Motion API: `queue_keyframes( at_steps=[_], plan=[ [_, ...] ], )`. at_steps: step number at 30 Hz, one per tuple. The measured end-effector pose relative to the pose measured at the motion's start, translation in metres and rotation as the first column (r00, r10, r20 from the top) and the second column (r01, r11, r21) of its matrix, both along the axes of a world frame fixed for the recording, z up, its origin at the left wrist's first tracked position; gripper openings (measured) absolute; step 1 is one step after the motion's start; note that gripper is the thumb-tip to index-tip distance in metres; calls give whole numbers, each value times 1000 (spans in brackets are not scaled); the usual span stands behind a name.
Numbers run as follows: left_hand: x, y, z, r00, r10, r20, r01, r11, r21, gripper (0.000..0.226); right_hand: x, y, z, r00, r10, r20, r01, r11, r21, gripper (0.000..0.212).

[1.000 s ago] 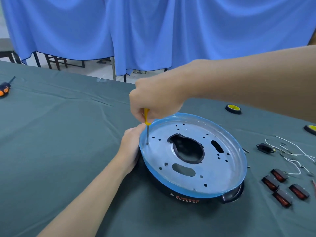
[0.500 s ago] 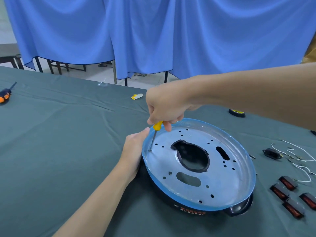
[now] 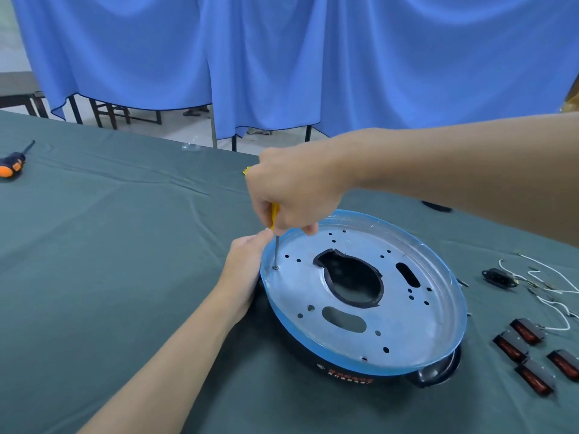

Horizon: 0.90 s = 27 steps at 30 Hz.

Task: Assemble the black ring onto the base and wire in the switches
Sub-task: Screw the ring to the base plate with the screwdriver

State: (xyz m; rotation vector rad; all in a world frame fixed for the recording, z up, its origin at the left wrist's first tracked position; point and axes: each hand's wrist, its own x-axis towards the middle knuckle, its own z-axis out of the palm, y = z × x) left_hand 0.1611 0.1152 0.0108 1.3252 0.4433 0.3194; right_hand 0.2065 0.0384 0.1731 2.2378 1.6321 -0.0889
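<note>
Red writing runs along the black ring [image 3: 313, 363] under the front of the base [image 3: 416, 321], but it is too blurry for me to read. My right hand [image 3: 291, 189] grips a yellow screwdriver [image 3: 275, 214]; its tip sits in a hole at the base's left side. My left hand [image 3: 244, 270] holds the base's left edge, fingers hidden. The switches [image 3: 529, 361] and white wires [image 3: 551, 277] lie right of the base on the surface [image 3: 125, 245].

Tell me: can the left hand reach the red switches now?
Probably not easily. The left hand holds the base at its left rim; the red switches lie beyond its right side, so it must let go and cross the whole base. The right hand grips the screwdriver.
</note>
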Motion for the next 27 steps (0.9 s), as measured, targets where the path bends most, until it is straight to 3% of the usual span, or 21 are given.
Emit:
queue_keyframes(
  at_steps=[6,12,15,18,20,22,24,27],
  plan=[
    [-6,9,9,992,-99,-79,108,988,111,36,-10,-1,2,951,-257,-172,265,964,30,25],
    [-14,13,18,980,-114,-162,136,982,130,37,-15,11,0,824,-432,-366,477,878,38,23],
    [-25,15,18,977,-136,-164,152,984,89,41,-14,6,0,817,-462,-346,486,874,-19,18],
    [-38,14,17,967,-181,-178,203,972,118,37,-11,-16,9,835,-498,-235,482,867,-126,34],
    [-43,11,19,963,-185,-195,213,968,135,36,-5,-37,10,812,-508,-287,519,854,-41,39],
    [-43,8,20,964,-153,-219,188,972,145,36,2,-59,0,696,-494,-521,649,744,161,38],
    [-43,3,20,964,-120,-237,159,975,153,36,1,-76,-23,475,-402,-783,816,534,221,36],
    [-41,-3,20,964,-91,-251,136,977,165,32,-3,-85,-65,320,-393,-862,913,371,169,37]
  ],
)
